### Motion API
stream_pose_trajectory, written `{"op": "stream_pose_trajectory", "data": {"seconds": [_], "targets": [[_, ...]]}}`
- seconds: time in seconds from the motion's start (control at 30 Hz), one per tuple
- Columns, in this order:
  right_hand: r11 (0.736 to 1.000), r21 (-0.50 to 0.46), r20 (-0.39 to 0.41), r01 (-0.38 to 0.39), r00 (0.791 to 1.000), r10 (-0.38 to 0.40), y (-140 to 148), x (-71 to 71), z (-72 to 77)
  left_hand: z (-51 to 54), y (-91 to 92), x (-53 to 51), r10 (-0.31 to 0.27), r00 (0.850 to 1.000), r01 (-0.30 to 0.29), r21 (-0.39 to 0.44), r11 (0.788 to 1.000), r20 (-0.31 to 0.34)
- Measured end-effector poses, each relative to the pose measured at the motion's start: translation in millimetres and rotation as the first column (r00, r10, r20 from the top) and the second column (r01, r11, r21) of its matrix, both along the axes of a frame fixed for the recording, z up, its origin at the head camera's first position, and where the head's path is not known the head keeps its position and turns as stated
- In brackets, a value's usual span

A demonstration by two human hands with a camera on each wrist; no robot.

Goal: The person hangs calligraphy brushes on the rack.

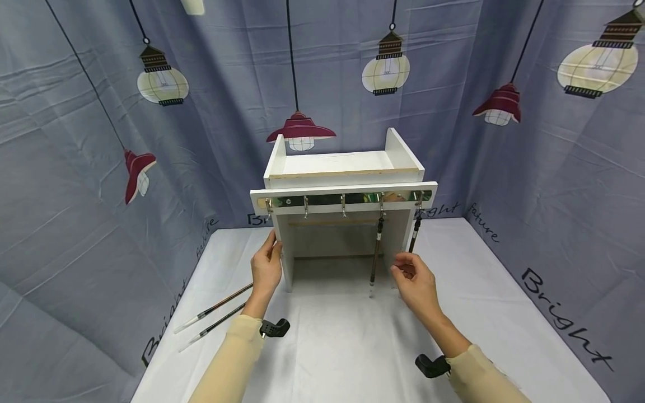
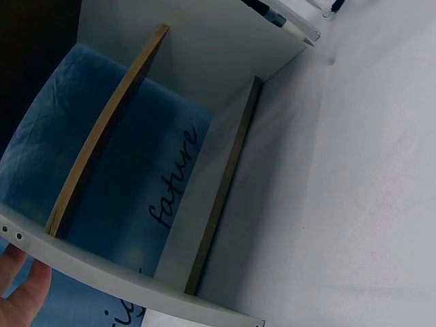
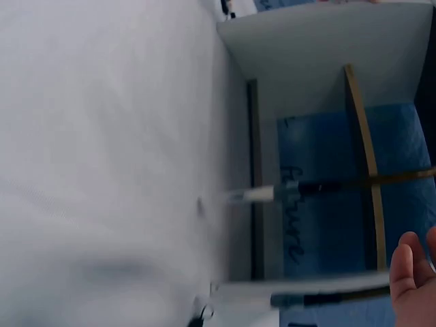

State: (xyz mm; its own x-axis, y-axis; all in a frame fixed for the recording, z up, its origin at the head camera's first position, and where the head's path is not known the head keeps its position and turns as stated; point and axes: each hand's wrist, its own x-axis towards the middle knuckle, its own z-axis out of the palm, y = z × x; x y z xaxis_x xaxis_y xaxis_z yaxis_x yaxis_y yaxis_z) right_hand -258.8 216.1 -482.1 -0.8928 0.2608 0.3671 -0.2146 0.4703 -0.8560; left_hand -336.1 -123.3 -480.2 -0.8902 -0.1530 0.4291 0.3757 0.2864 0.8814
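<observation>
A white wooden shelf unit (image 1: 347, 178) carries a front rail with several metal hooks (image 1: 344, 202). One paintbrush (image 1: 377, 246) hangs from a hook right of centre, bristles down. A second paintbrush (image 1: 415, 232) hangs from the far-right hook, its lower part hidden behind my right hand (image 1: 415, 282). The fingers of that hand are loosely bent beside the right side panel, with no clear hold on the brush. My left hand (image 1: 266, 266) touches the outer side of the left side panel (image 2: 129, 269), fingertips near its edge.
Two more paintbrushes (image 1: 214, 307) lie on the white cloth-covered table (image 1: 332, 347), left of the shelf and partly behind my left forearm. Blue-grey curtains (image 1: 227, 112) printed with lamps stand behind and at both sides. Each wrist wears a black camera mount (image 1: 432, 366).
</observation>
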Motion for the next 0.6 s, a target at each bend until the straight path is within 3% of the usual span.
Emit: {"op": "stream_pose_trajectory", "data": {"seconds": [0.6], "targets": [[0.985,0.143,-0.008,0.097,0.995,-0.096,59,29.5,-27.0,-2.8,0.8,-0.4,0.019,1.0,-0.02,-0.018,1.0,-0.02]]}}
